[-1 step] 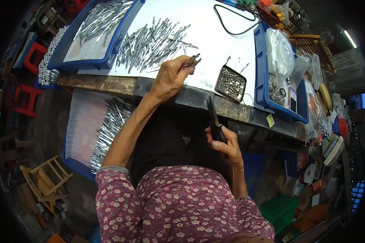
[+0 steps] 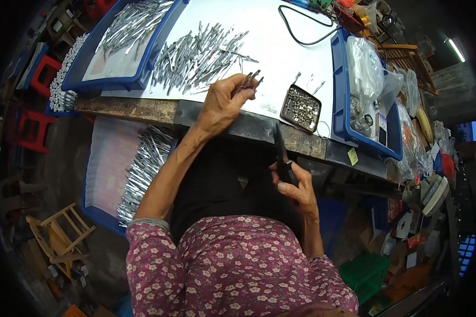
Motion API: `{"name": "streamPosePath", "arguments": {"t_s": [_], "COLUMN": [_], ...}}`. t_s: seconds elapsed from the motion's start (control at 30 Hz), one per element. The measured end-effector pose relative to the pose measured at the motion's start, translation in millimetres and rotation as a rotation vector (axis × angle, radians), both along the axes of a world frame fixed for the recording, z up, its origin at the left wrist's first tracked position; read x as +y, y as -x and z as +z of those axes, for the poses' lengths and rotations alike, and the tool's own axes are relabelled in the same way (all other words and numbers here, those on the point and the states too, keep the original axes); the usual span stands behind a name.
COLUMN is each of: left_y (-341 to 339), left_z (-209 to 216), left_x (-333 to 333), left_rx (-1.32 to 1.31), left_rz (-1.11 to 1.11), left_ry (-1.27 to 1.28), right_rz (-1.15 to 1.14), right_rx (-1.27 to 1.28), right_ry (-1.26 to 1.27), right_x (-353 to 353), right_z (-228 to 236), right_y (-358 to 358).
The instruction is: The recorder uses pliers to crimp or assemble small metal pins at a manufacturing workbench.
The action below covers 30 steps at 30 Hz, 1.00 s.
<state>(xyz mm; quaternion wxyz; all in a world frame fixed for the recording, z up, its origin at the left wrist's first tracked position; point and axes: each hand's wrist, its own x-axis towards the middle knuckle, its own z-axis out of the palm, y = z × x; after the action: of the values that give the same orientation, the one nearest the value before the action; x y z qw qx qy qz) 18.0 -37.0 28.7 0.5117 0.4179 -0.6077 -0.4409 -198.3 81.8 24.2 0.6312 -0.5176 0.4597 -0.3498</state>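
Above the near edge of the white-topped table, my left hand (image 2: 225, 105) is closed on several thin metal pieces (image 2: 251, 78), whose ends stick out past the fingertips. To the left of it lies a big loose heap of slim silvery metal parts (image 2: 195, 55). My right hand (image 2: 297, 188), lower and in front of my lap, grips a dark, narrow hand tool (image 2: 283, 156). Its pointed end is up by the table's edge; its exact kind I cannot make out. Between the hands and the blue bin at right sits a dark square tray (image 2: 287, 113) of small metal bits.
A blue bin (image 2: 111, 83) of metal parts stands at the far left, and another blue bin (image 2: 373, 144) with plastic bags at right. A black cable (image 2: 296, 38) loops at the back. Below the table, a lined crate (image 2: 111, 169) holds more metal parts. A wooden stool (image 2: 58, 235) stands lower left.
The dark tool in my right hand has shifted slightly to the right. My left hand has turned a little, still holding the metal pieces.
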Motion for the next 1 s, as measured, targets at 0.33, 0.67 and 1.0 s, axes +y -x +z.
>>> {"name": "streamPosePath", "arguments": {"t_s": [0.33, 0.67, 1.0], "left_y": [22.4, 30.1, 30.7], "left_z": [-18.4, -25.0, -24.9], "left_x": [43.5, 42.5, 40.0], "left_rx": [0.357, 0.404, 0.393], "left_rz": [-0.079, -0.103, -0.159], "left_ry": [-0.159, -0.12, -0.124], "right_rz": [-0.245, -0.125, -0.171], "right_rx": [0.54, 0.768, 0.85], "right_ry": [0.625, 0.962, 1.073], "right_x": [-26.0, -46.7, -46.1], "right_z": [28.1, 24.5, 27.8], "right_y": [-15.9, -21.3, -16.0]}}
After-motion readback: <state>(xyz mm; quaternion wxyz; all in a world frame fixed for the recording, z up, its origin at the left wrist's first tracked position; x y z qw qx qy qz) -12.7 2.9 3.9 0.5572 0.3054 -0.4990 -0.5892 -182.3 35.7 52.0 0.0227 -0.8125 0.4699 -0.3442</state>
